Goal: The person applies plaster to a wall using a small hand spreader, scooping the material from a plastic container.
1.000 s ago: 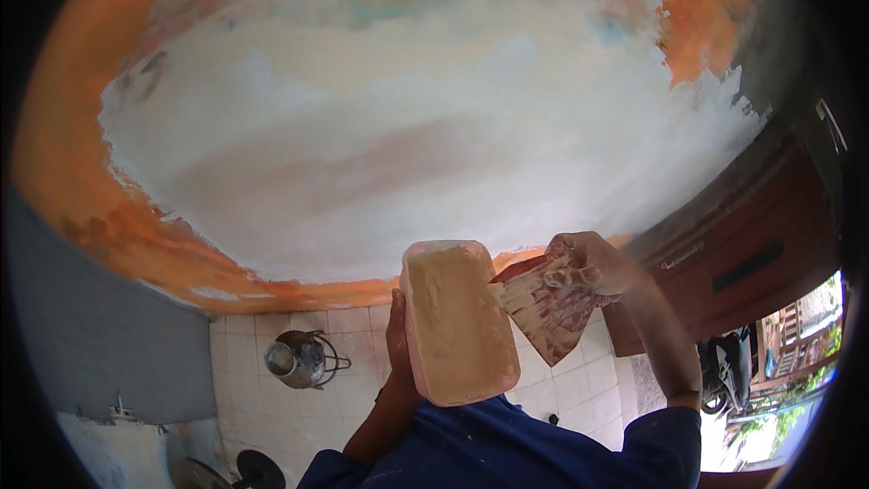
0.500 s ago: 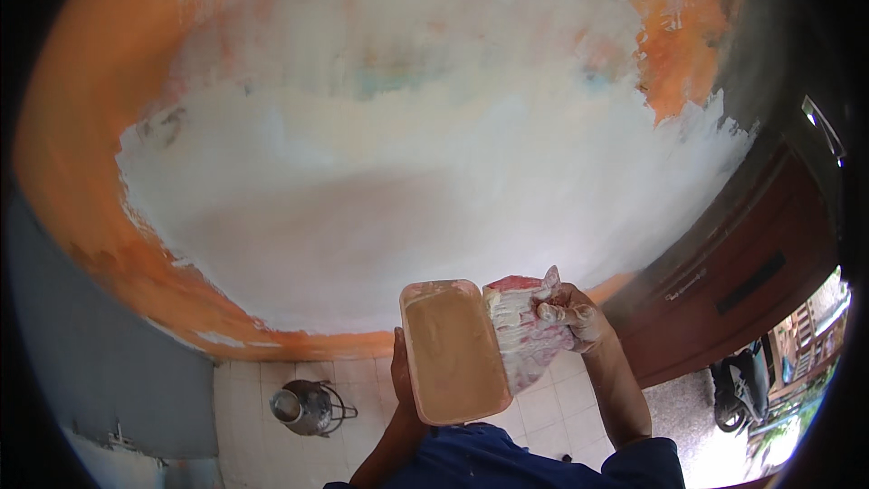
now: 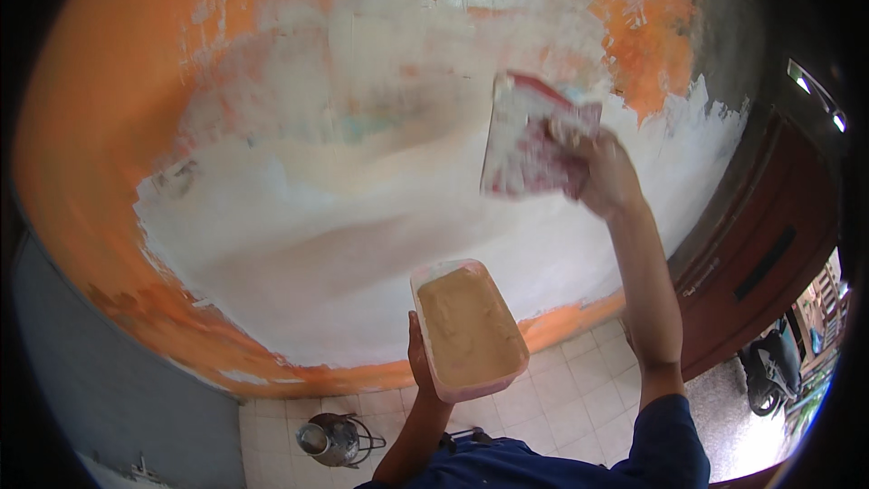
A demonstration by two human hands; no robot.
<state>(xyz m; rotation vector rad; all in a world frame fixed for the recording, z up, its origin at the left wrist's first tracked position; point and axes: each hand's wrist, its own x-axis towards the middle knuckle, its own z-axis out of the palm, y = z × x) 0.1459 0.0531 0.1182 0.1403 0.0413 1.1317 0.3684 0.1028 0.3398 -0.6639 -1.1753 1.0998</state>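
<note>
My left hand [image 3: 419, 353] grips a rectangular pale pink plastic tub [image 3: 472, 391] from its left side and below. Smooth tan filler paste [image 3: 466, 326] lies inside the tub. Higher up and to the right, my right hand [image 3: 608, 167] is closed on a flat, broad putty spreader [image 3: 520, 140], red under whitish smears and slightly blurred by motion. The spreader is raised in front of the wall [image 3: 299, 217], whose wide white-skimmed patch has ragged edges on orange paint. Whether its edge touches the wall, I cannot tell.
A grey metal can-like vessel [image 3: 330, 440] with a wire frame stands on the tiled floor [image 3: 566, 398]. A grey wall [image 3: 109, 344] closes the left side. On the right are a dark red door [image 3: 769, 244] and a parked motorbike [image 3: 769, 371] outside.
My right hand has lifted the spreader up from beside the tub to the wall. The tub has shifted slightly right and tilted. My view has moved, and more upper wall shows.
</note>
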